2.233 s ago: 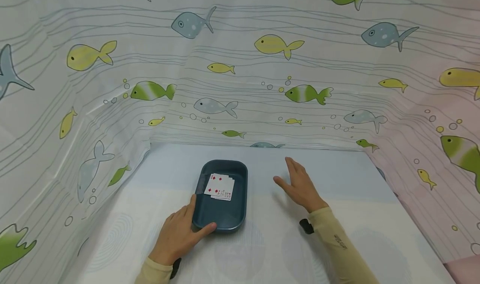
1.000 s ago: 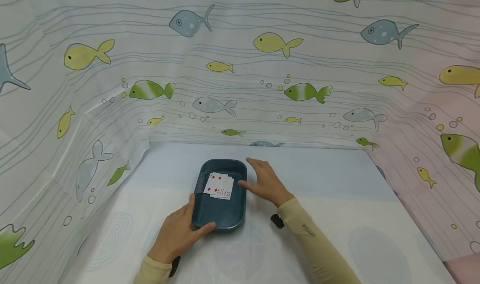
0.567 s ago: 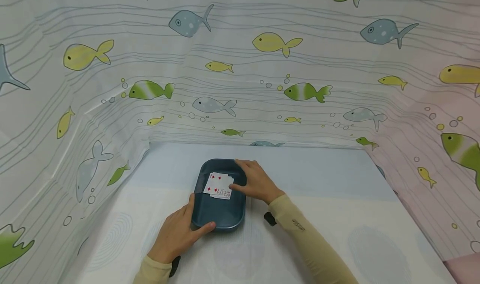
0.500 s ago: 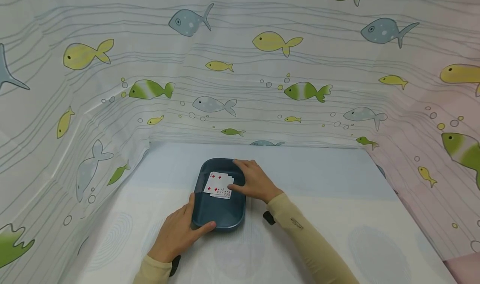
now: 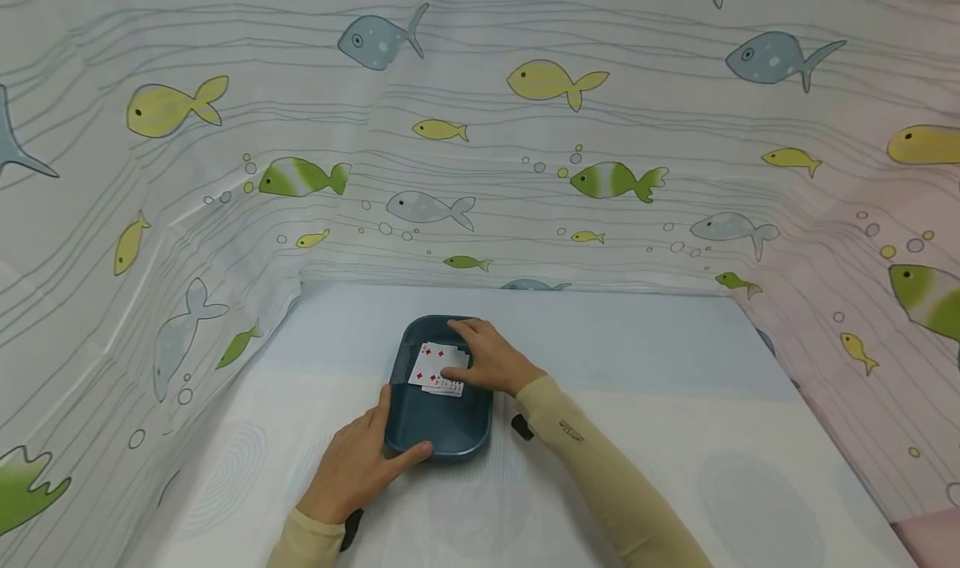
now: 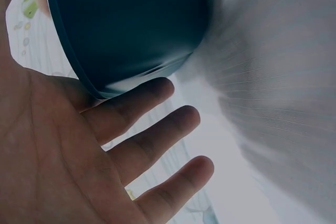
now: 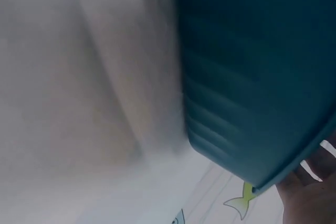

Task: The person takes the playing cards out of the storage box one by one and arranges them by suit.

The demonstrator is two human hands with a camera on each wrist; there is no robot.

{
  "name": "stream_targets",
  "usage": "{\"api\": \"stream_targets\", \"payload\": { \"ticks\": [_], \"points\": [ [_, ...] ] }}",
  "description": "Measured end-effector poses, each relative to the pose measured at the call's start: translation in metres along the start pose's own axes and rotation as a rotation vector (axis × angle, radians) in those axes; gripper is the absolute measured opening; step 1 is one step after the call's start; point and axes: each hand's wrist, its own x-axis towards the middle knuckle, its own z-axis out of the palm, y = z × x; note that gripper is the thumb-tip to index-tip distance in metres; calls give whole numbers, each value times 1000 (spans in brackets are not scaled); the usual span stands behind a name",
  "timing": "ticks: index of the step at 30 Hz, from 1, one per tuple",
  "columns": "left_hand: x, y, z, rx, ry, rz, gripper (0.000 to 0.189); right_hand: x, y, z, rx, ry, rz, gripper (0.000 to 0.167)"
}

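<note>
A dark blue rectangular tray (image 5: 442, 426) stands on the table. In its far half lies a small fanned stack of playing cards (image 5: 431, 364), face up, red diamonds on the top one. My left hand (image 5: 348, 468) rests at the tray's near left corner. Its thumb lies at the near rim; in the left wrist view the extended fingers (image 6: 157, 145) lie by the tray's outer wall. Over the tray's right rim reaches my right hand (image 5: 491, 360), fingers spread above the cards. Its thumb tip overlaps the cards' right part; whether it touches them I cannot tell.
The table (image 5: 660, 435) has a pale cover with faint circle patterns. A fish-printed curtain (image 5: 480, 168) rises behind the table and along both sides.
My right hand has moved left from beside the tray to over the cards, its thumb now covering part of them. My left hand, the tray and the cards have stayed in place.
</note>
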Motion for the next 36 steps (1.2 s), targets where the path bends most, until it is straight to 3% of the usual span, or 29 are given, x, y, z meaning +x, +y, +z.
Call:
{"api": "stream_targets", "payload": {
  "ticks": [9, 20, 29, 36],
  "points": [
    [1, -1, 1, -12, 1, 2, 115, 14, -6, 7, -86, -110, 1, 93],
    [1, -3, 1, -31, -15, -10, 115, 34, -8, 22, -153, -185, 28, 92],
    [1, -4, 2, -42, -4, -4, 115, 41, -12, 28, -274, -225, -18, 90],
    [1, -6, 4, -42, 12, 14, 115, 42, -12, 29, -246, -234, -3, 88]
  ]
}}
